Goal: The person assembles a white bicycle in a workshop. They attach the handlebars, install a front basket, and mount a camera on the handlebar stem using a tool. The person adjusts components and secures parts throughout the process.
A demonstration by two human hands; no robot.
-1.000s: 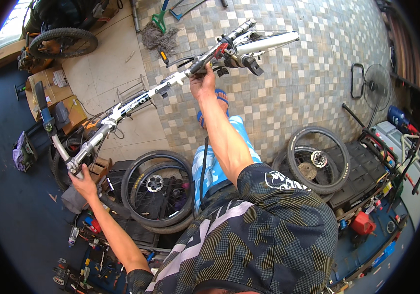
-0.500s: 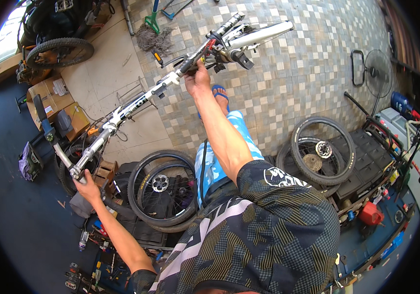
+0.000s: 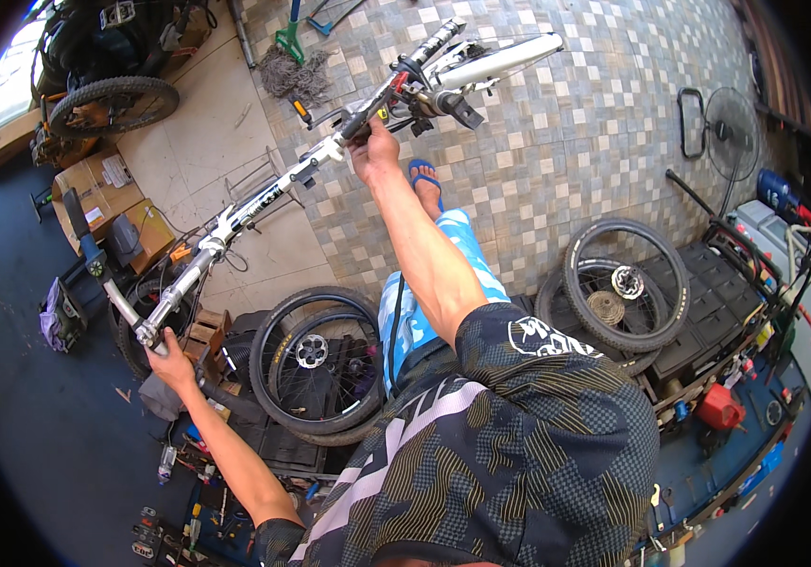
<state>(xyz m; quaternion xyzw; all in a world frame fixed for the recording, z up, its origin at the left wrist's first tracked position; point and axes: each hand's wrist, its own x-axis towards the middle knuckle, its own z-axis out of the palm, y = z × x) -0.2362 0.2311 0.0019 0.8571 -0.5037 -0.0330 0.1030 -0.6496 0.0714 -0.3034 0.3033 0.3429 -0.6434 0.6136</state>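
Note:
A white bicycle frame (image 3: 283,186) without wheels lies diagonally across the view, held up above the floor. My left hand (image 3: 175,363) is closed around the handlebar (image 3: 120,298) close to the stem. Farther off, my right hand (image 3: 376,156) grips the frame near its seat end, below a red part; some of its fingers are hidden behind the tubing. A crank and pedal (image 3: 463,111) and the white rear arm (image 3: 509,60) extend past that hand.
Bicycle wheels lie on a dark surface at my left (image 3: 260,367) and right (image 3: 571,293). A mop (image 3: 294,74) rests on the tiles. A fan (image 3: 733,137) stands at right. Cardboard boxes (image 3: 94,194) and another bicycle's wheel (image 3: 114,106) are far left. Tools lie around a red container (image 3: 719,408).
The frame's far end has shifted very slightly left along with my right hand. Both hands keep their grip, and the view has moved a little.

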